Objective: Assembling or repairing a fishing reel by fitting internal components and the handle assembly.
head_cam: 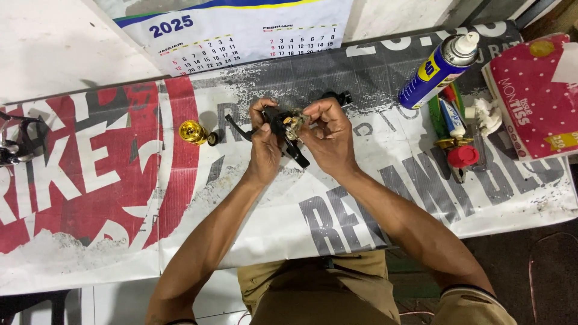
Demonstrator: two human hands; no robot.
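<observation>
Gripping a black fishing reel body above the printed banner-covered table, the left hand and right hand close around it. A gold spool lies left; a spray can, red-capped bottle and tissue pack sit right, well apart.
</observation>
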